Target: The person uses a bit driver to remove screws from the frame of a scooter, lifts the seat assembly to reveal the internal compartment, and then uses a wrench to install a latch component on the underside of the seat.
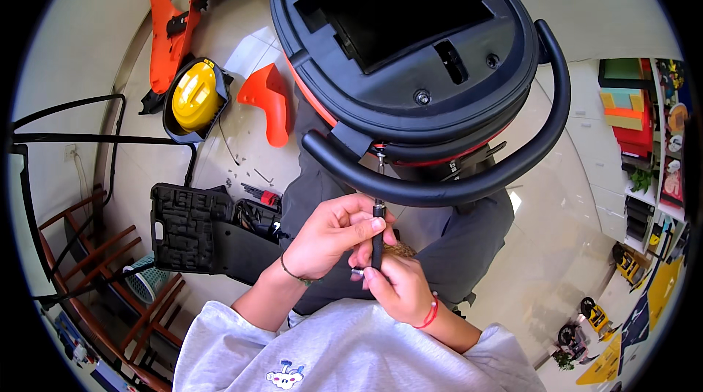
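Observation:
My left hand pinches a black-and-silver driver tool near its collar. My right hand is closed on the lower handle, where a short metal piece shows by the fingers. The tool's silver shaft points up to a fitting under the rim of a large black, red-trimmed machine body. A curved black tubular bar wraps around the front and right side of that body, above my hands. Two round fittings and a slot show on the body's top, along with a dark recessed area. My grey-trousered legs lie beneath it.
An open tool case lies left, near loose small tools. Beyond are a yellow part in a black tray, orange panels and a black tube frame. Wooden chairs stand far left, a shelf unit far right.

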{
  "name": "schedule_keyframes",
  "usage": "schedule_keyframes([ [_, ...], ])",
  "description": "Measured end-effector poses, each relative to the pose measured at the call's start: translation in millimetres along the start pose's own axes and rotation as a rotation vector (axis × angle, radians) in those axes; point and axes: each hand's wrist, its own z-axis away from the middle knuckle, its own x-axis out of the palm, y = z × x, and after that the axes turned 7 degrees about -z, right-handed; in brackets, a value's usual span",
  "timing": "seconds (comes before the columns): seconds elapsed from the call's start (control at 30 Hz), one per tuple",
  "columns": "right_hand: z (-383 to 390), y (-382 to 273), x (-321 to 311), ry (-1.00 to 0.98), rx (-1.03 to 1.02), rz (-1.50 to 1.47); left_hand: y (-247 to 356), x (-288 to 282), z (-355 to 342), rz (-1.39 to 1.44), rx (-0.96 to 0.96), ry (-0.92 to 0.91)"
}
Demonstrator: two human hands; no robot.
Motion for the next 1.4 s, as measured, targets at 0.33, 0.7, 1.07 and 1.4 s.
schedule_keyframes([
  [0.33, 13.5, 23.2, 19.1, -0.395, 0.409, -1.45, -11.9, -11.0, -7.5, 0.17, 0.028, -0.258],
  [0.7, 7.2, -17.5, -1.1, -0.002, 0.07, 0.145, -2.5, 5.0, 2.8, -0.068, -0.011, 0.021],
  [1.07, -6.1, 2.5, 21.3, -0.074, 0.455, -1.343, -8.1, 2.4, 0.2, 0.06, 0.039, -0.072],
  [1.4, 9.4, -17.3, -14.4, 0.231, -0.269, 0.666, -11.0, 11.1, -2.4, -0.008, 0.052, 0.035],
])
